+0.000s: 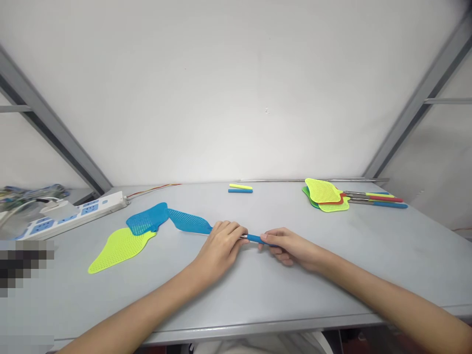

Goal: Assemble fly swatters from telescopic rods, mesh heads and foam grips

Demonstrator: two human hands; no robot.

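A blue fly swatter (pixel 190 221) lies across the middle, its perforated head to the left and its blue handle to the right. My left hand (pixel 223 244) is closed around it just right of the head, hiding most of the metal rod. At the other end, my right hand (pixel 287 247) pinches the blue handle (pixel 253 239) between thumb and fingers. Beyond the swatter's tip lie a loose blue swatter head (pixel 147 220) and a loose yellow-green swatter head (pixel 120 250), their edges overlapping.
Several swatters (pixel 324 194) with coloured handles are piled at the right. A yellow tube (pixel 241 186) and a blue tube (pixel 240 191) lie at the back, near thin metal rods (pixel 280 180) along the wall. A power strip (pixel 79 215) with a plug occupies the left side of the grey table (pixel 332 290).
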